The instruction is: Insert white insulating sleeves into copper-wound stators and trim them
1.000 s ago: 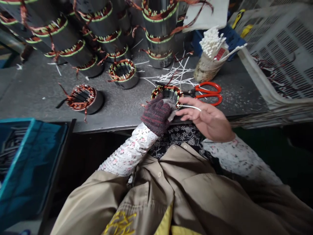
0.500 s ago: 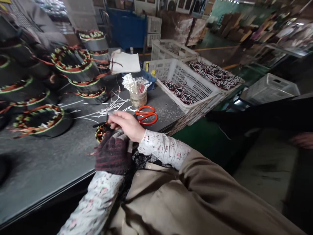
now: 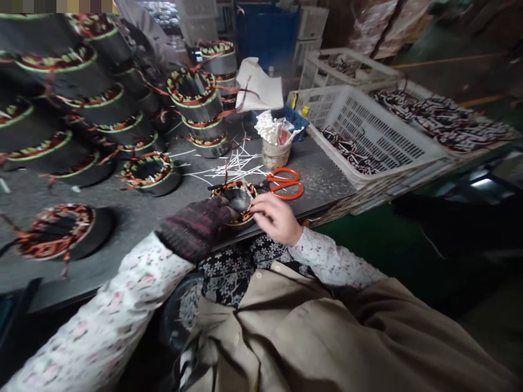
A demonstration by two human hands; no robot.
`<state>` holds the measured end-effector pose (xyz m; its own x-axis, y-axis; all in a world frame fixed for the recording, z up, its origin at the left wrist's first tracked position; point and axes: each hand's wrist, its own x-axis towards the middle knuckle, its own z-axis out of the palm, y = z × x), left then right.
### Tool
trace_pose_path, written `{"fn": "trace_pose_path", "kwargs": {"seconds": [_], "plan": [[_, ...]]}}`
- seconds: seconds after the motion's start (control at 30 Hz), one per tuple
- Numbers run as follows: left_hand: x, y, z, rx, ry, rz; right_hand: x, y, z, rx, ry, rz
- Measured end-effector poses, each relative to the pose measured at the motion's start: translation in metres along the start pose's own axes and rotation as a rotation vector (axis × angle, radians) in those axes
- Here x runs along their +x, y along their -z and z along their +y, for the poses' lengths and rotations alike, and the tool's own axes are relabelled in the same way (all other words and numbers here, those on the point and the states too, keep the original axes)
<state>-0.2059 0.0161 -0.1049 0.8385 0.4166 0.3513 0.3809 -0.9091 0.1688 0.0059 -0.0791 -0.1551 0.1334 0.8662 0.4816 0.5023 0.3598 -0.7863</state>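
A motor stator (image 3: 240, 199), a ring with orange-red windings and pale green insulation along its rim, rests at the table's front edge. My left hand (image 3: 200, 226), in a dark maroon knitted glove, holds its left side with the fingers over the rim. At the right rim, the bare fingers of my right hand (image 3: 280, 218) are pinched together at the windings; what lies between the fingertips is too small to make out. Scissors (image 3: 288, 184) with orange-red handles lie just behind that hand, their blades pointing left behind the stator. Loose white thin sticks (image 3: 231, 167) are scattered beyond.
More stators (image 3: 149, 171) stand singly and stacked at the left and back. Behind the scissors is a cup (image 3: 275, 152) of white sticks. White crates (image 3: 355, 130) with wired parts stand at the right. A white cloth or paper (image 3: 261, 90) lies at the back.
My right hand has moved from above my left hand to the stator's right rim. The stator's open top now shows between the hands. The view has swung left.
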Motion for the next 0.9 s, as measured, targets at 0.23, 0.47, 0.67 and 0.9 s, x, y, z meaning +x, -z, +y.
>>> {"fn": "trace_pose_path", "kwargs": {"seconds": [0.23, 0.47, 0.67, 0.9], "plan": [[0.006, 0.014, 0.000, 0.119, -0.336, -0.045, 0.104, 0.065, 0.091, 0.060, -0.259, 0.543], [-0.005, -0.027, -0.003, -0.086, -0.197, 0.096, 0.138, 0.088, 0.113, 0.112, -0.193, 0.632], [-0.014, -0.057, 0.027, 0.057, 0.070, 0.397, 0.038, 0.057, 0.027, 0.107, 0.134, 0.479], [-0.012, -0.064, 0.031, 0.157, 0.113, 0.422, -0.049, 0.022, -0.011, -0.019, 0.200, 0.008]]}}
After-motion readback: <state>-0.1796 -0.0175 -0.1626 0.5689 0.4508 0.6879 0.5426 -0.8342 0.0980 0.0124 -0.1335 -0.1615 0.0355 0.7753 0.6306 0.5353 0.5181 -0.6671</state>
